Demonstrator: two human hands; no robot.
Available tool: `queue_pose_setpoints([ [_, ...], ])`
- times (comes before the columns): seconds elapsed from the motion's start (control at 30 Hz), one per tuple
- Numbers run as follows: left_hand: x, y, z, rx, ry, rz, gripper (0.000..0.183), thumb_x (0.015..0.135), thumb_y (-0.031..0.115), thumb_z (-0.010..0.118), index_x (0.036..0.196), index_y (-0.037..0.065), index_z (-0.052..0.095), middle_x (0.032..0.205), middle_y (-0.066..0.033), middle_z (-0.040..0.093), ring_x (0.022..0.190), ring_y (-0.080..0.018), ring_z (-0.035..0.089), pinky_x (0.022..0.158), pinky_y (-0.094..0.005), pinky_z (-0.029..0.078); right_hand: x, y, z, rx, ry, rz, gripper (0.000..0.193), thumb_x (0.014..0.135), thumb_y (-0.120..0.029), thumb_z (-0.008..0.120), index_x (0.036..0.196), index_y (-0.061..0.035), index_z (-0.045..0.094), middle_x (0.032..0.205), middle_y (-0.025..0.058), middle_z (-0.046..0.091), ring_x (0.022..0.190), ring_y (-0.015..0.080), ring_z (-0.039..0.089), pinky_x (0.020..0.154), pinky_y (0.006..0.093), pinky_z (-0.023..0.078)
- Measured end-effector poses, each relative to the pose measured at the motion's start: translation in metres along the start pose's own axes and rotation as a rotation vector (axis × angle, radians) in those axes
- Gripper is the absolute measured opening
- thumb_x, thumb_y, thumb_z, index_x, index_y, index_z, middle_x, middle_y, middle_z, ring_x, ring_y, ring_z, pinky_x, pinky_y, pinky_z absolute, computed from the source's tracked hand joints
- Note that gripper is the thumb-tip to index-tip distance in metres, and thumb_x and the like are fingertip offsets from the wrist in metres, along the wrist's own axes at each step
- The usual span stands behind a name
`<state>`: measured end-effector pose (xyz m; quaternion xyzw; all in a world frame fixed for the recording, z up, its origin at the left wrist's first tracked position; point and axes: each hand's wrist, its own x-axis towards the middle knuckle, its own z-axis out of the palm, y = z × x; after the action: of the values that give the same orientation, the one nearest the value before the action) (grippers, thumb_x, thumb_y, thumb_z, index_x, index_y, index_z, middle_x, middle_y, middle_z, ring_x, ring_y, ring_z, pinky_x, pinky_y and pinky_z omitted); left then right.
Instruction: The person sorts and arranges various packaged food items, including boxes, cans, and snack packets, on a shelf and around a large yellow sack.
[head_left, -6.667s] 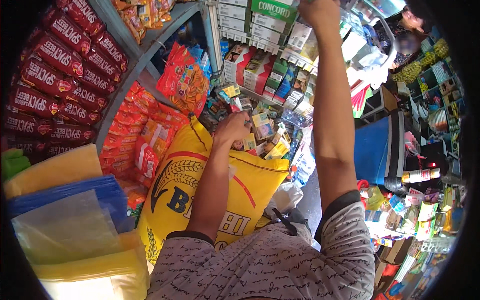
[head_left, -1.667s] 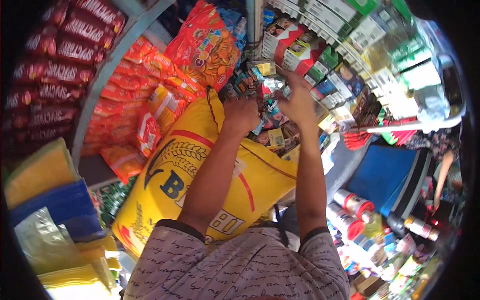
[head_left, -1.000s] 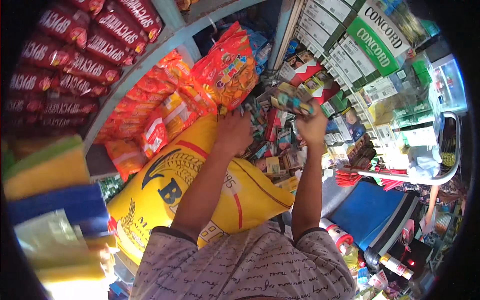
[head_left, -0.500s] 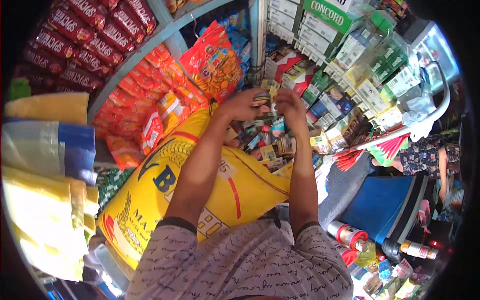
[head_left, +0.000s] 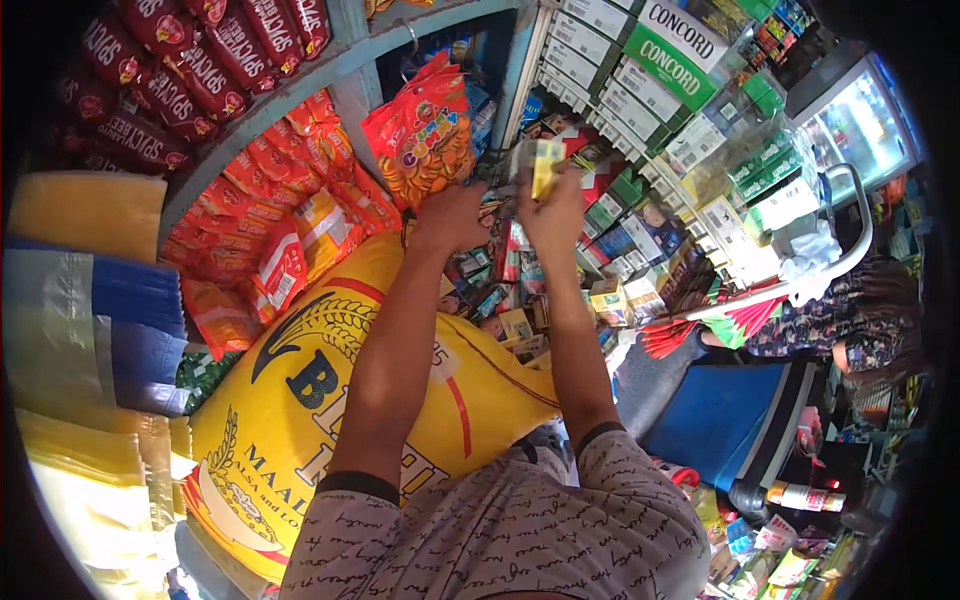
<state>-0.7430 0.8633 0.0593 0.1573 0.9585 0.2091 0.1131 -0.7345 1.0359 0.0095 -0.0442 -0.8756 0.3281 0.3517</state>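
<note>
My right hand (head_left: 553, 212) is closed round a small yellow-and-white pack (head_left: 545, 168), held up over many small boxes; it looks like a cigarette pack. To its left, my left hand (head_left: 452, 218) is just below a hanging orange-and-red snack bag (head_left: 424, 138). The back of that hand faces me, and its fingers are mostly hidden. Below both hands lies a heap of small packs (head_left: 515, 325). Under my forearms is a big yellow sack (head_left: 400, 350) printed with grain ears.
White and green cartons (head_left: 650, 75) stack on a rack at the upper right. Orange packets (head_left: 265, 215) and dark red packs (head_left: 150, 80) fill shelves at left. Plastic bags (head_left: 90, 320) hang at the left edge. A blue box (head_left: 705, 415) and another person (head_left: 830, 315) are on the right.
My hands have parted. The right hand has lifted the yellow-and-white pack, while the left has drawn back leftward, towards the snack bag. The view has also shifted a little.
</note>
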Motion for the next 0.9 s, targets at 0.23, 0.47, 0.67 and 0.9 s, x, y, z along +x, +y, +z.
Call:
queue_pose_setpoints([
  [0.23, 0.005, 0.009, 0.008, 0.002, -0.020, 0.053, 0.069, 0.073, 0.024, 0.067, 0.140, 0.025, 0.050, 0.119, -0.0183, 0.065, 0.111, -0.0369, 0.062, 0.092, -0.0455, 0.051, 0.072, 0.038, -0.014, -0.599, 0.018, -0.064, 0.039, 0.078, -0.022, 0.068, 0.110, -0.0034, 0.058, 0.109, 0.0194, 0.056, 0.097, 0.0406, 0.058, 0.077, 0.0495, 0.052],
  [0.47, -0.007, 0.008, -0.018, 0.089, 0.008, 0.148, 0.047, 0.074, 0.018, 0.063, 0.121, 0.015, 0.066, 0.101, -0.0169, 0.070, 0.100, -0.0315, 0.068, 0.083, -0.0410, 0.055, 0.013, 0.016, 0.020, 0.129, -0.830, 0.019, 0.064, 0.073, -0.034, 0.077, 0.122, 0.0007, 0.054, 0.128, 0.0285, 0.056, 0.119, 0.0455, 0.055, 0.101, 0.0511, 0.043],
  [0.67, 0.009, -0.006, -0.030, -0.522, -0.253, 0.043, 0.027, 0.075, 0.016, 0.063, 0.094, -0.002, 0.071, 0.076, -0.0091, 0.068, 0.067, -0.0144, 0.067, 0.063, -0.0285, 0.053, -0.006, 0.060, 0.083, -0.026, -1.164, -0.009, 0.103, 0.064, -0.040, 0.084, 0.143, -0.0014, 0.031, 0.133, 0.0277, 0.055, 0.124, 0.0407, 0.053, 0.102, 0.0458, 0.044],
  [0.9, 0.002, -0.012, -0.040, -0.421, -0.249, 0.059, 0.030, 0.076, 0.015, 0.064, 0.101, 0.000, 0.071, 0.079, -0.0083, 0.069, 0.070, -0.0148, 0.067, 0.065, -0.0288, 0.054, -0.010, 0.044, 0.045, -0.019, -1.165, -0.220, 0.089, 0.064, -0.035, 0.077, 0.140, -0.0086, 0.039, 0.122, 0.0219, 0.063, 0.117, 0.0405, 0.059, 0.099, 0.0472, 0.046],
])
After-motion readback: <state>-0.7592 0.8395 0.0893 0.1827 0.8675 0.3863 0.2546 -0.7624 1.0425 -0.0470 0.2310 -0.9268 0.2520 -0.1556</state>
